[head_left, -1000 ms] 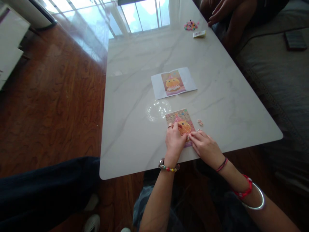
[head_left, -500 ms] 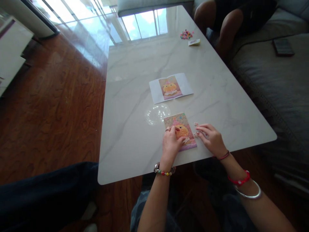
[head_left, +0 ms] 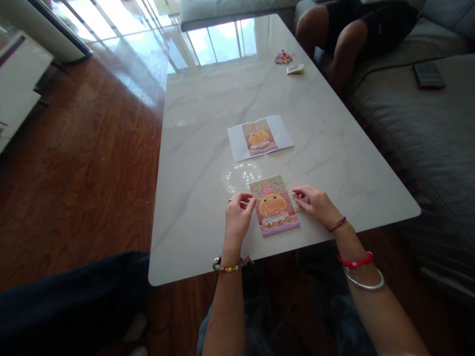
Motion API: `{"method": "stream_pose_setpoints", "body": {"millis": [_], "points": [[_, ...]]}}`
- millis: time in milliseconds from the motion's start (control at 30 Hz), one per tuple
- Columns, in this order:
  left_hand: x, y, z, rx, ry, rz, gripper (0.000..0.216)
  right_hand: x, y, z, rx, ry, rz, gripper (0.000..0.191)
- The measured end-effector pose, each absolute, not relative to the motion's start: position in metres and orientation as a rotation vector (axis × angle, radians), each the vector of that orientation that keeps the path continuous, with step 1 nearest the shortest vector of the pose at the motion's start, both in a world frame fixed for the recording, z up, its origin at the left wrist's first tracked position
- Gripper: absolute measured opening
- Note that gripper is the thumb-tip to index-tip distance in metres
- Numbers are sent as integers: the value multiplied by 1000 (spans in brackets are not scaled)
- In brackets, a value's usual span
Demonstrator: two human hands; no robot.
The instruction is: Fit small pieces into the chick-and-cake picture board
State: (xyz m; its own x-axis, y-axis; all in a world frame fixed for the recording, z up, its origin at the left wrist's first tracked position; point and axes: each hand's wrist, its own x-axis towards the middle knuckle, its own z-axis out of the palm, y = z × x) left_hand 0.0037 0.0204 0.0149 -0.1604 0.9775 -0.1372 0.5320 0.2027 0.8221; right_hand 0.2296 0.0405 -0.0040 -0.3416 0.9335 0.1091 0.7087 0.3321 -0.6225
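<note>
A small jigsaw puzzle lies near the table's front edge, showing an orange round figure with a pink hat. A pale patch crosses its lower middle. Close to its left edge, my left hand has thumb and fingertips pinched together; whatever they may hold is too small to make out. My right hand is at the puzzle's right side, fingertips closed on a small pale jigsaw piece. A few more loose pieces lie just under those fingers, partly hidden.
Beyond the puzzle, a creased white sheet bears a similar printed picture. Farther back on the marble-look table are a pile of colourful small pieces and a folded card. Another person's legs show by the sofa, where a dark flat object lies.
My left hand has moved left off the puzzle, uncovering its picture. My right hand has shifted slightly left, its fingertips still at the loose pieces. The view has tilted a little.
</note>
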Motion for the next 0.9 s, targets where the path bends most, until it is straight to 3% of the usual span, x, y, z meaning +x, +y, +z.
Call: {"method": "stream_pose_setpoints", "body": {"millis": [400, 633, 900], "points": [[6, 16, 15, 1514, 1719, 719, 15, 210, 27, 15, -1265, -2060, 1023, 30], [23, 9, 16, 1481, 1380, 635, 13, 200, 23, 14, -1163, -2062, 1050, 35], [23, 8, 15, 1465, 1351, 583, 8, 199, 23, 13, -1126, -2087, 994, 35]]}}
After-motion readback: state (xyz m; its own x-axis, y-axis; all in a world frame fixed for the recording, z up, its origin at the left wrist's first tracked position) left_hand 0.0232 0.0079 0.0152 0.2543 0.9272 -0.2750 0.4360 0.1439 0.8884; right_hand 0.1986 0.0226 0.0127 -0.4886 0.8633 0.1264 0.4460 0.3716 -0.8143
